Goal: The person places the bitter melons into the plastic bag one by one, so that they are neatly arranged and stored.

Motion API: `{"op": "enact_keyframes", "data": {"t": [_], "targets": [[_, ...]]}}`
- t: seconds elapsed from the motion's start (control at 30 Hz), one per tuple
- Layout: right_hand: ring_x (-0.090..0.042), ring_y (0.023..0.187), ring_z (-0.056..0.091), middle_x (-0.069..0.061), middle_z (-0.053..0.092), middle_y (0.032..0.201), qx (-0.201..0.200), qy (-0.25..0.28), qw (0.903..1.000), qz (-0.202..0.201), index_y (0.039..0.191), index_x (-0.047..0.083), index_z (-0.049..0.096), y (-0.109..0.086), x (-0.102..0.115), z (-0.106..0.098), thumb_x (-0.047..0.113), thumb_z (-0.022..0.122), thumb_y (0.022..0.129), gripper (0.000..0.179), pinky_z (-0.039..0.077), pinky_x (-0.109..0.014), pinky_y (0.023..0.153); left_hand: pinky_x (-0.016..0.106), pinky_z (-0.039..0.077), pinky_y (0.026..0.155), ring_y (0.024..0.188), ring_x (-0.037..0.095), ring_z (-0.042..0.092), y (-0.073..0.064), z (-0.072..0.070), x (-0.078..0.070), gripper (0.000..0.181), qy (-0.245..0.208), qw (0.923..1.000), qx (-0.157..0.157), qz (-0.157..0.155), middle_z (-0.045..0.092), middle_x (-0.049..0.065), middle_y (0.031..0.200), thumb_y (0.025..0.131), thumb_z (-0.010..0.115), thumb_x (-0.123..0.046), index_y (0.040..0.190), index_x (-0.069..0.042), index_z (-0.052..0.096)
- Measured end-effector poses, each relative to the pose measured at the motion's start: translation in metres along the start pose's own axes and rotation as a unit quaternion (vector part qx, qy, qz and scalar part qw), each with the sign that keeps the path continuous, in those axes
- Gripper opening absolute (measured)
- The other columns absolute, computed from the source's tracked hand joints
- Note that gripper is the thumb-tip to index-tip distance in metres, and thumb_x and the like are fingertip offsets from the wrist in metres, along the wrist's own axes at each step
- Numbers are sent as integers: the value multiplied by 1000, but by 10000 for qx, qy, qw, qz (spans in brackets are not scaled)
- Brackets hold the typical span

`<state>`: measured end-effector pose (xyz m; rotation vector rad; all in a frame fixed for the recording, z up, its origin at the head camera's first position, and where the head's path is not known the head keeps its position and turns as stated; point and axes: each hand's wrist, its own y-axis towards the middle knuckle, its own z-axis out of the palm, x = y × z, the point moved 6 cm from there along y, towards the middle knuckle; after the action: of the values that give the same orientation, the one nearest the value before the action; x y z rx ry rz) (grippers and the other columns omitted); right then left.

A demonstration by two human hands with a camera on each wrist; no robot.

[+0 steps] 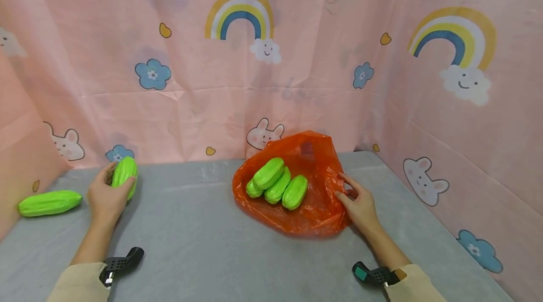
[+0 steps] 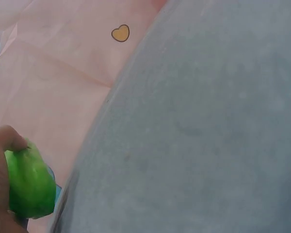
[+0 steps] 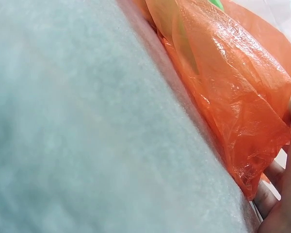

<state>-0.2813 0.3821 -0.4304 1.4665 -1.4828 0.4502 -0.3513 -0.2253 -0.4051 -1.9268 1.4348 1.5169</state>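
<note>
In the head view my left hand (image 1: 107, 193) grips a bright green, ridged gourd (image 1: 125, 175), thumb on one side and fingers on the other, held near the table's back left. The left wrist view shows the same gourd (image 2: 31, 184) beside the thumb, partly cut off. My right hand (image 1: 359, 205) pinches the right rim of an orange plastic bag (image 1: 318, 219). Several more green gourds (image 1: 270, 173) lie piled inside its wide mouth. Close up in the right wrist view, the bag (image 3: 242, 107) stands crumpled against the fingers. One other gourd (image 1: 50, 203) lies at the far left.
A grey-covered table (image 1: 237, 264) spreads under both arms. Pink patterned cloth (image 1: 203, 113) hangs behind it and along both sides, near the bag and the far-left gourd. Dark straps (image 1: 123, 262) with small devices sit on both wrists.
</note>
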Motion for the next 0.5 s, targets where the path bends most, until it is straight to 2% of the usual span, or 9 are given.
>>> {"op": "enact_keyframes", "data": {"t": [0.07, 0.13, 0.2, 0.23, 0.3, 0.43, 0.5], "targets": [[2, 80, 59, -23, 58, 141, 12, -16, 10000, 26, 145, 6, 54, 0, 0, 0, 8, 64, 96, 51, 52, -10, 73, 8, 43, 75, 113, 26, 62, 0, -1, 1, 63, 28, 10000, -31, -40, 58, 18, 145, 90, 71, -22, 149, -15, 52], [2, 81, 59, -23, 58, 141, 12, -13, 10000, 32, 146, 5, 54, 0, 0, 0, 9, 64, 96, 51, 52, -10, 73, 3, 37, 63, 98, 12, 60, 0, -2, 2, 63, 34, 9999, -90, -82, 57, 17, 146, 90, 72, -22, 149, -18, 52], [2, 82, 59, -22, 58, 141, 19, 1, 10000, 52, 146, 6, 54, 0, 1, 0, 9, 64, 96, 51, 52, -10, 73, 2, 36, 59, 90, 2, 51, 0, -3, 2, 63, 31, 9998, -131, -117, 57, 16, 146, 90, 72, -23, 149, -20, 52], [1, 82, 59, -21, 58, 141, 27, 2, 10000, 60, 146, 7, 54, 0, 1, 0, 9, 64, 96, 51, 52, -10, 73, 1, 36, 59, 90, 1, 51, 0, -3, 2, 63, 16, 9999, -131, -102, 57, 16, 146, 90, 73, -24, 149, -21, 52], [1, 82, 58, -21, 58, 142, 29, 22, 10000, 57, 146, 7, 54, 0, 1, 1, 9, 65, 96, 51, 52, -11, 73, 0, 36, 60, 95, 7, 55, -1, -3, -1, 64, 21, 9999, -138, 24, 58, 17, 146, 89, 74, -24, 149, -20, 52], [2, 82, 58, -22, 58, 142, 51, 52, 10000, 48, 147, 7, 53, 0, -1, 1, 10, 65, 97, 52, 51, -11, 72, 1, 36, 68, 114, 27, 60, -2, -3, -5, 66, -76, 9997, -209, 127, 60, 18, 143, 88, 77, -26, 148, -20, 53], [3, 83, 58, -22, 57, 143, 63, 81, 9999, 56, 147, 7, 53, 0, -2, 1, 9, 65, 97, 52, 51, -10, 73, 1, 38, 73, 119, 26, 60, -3, -3, -6, 67, -122, 9995, -294, 55, 61, 16, 143, 86, 79, -27, 148, -21, 53]]}}
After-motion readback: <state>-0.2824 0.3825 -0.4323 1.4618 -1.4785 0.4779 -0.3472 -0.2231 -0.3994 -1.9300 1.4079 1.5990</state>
